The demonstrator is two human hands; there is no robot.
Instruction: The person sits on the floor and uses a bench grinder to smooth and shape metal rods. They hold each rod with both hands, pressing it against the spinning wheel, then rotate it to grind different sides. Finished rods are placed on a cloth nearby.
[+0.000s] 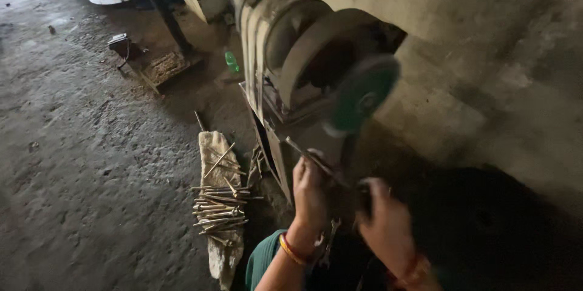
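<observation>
both my hands, left [310, 197] & right [385, 224], grip a thin metal rod [316, 160] under the green grinding wheel [362, 94]; more rods [220, 209] piled on cloth [220, 248] at left.

This is a workshop. Just above the hands stands a big dusty grinding machine [291, 54] with a round green wheel [362, 94], set by a bare grey wall [486, 36]. Left of the hands, a pile of metal rods [221, 209] lies on a cloth [220, 254] on the dirty concrete floor [79, 163].
</observation>
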